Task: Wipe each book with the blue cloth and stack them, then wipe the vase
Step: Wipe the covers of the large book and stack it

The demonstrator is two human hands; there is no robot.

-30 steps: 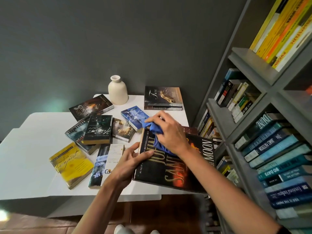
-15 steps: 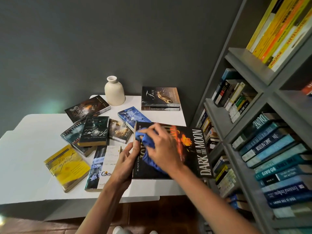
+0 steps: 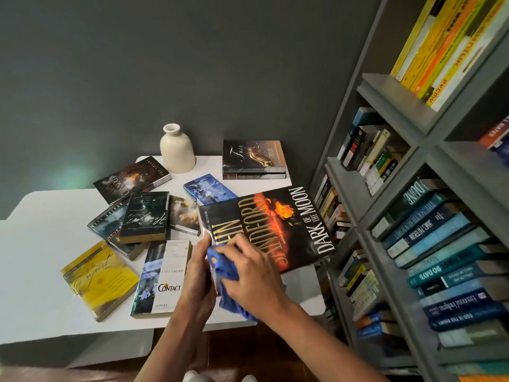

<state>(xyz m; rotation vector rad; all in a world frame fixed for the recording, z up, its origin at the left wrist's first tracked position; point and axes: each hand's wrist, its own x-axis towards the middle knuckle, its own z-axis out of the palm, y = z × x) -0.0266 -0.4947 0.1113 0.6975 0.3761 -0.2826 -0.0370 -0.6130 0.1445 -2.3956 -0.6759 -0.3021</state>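
Observation:
A large black book titled Dark of the Moon (image 3: 278, 216) lies on the white table (image 3: 41, 271) at its right front. My right hand (image 3: 253, 274) grips the blue cloth (image 3: 223, 267) and presses it on the book's near left corner. My left hand (image 3: 199, 274) holds that book's left edge beside the cloth. A cream vase (image 3: 177, 148) stands upright at the back of the table. A stack of two books with Fuse on top (image 3: 253, 158) lies at the back right. Several other books, among them Contact (image 3: 162, 277) and a yellow one (image 3: 99, 277), lie spread to the left.
A grey bookshelf (image 3: 407, 188) full of books stands close on the right, its edge next to the big book. A dark grey wall is behind the table. The table's left part (image 3: 33, 244) carries no books. My feet show below at the bottom edge.
My right hand has dragged the blue cloth from the book's far end down to its near left corner. The big book has turned, showing more of its cover. My left hand shifted along its edge.

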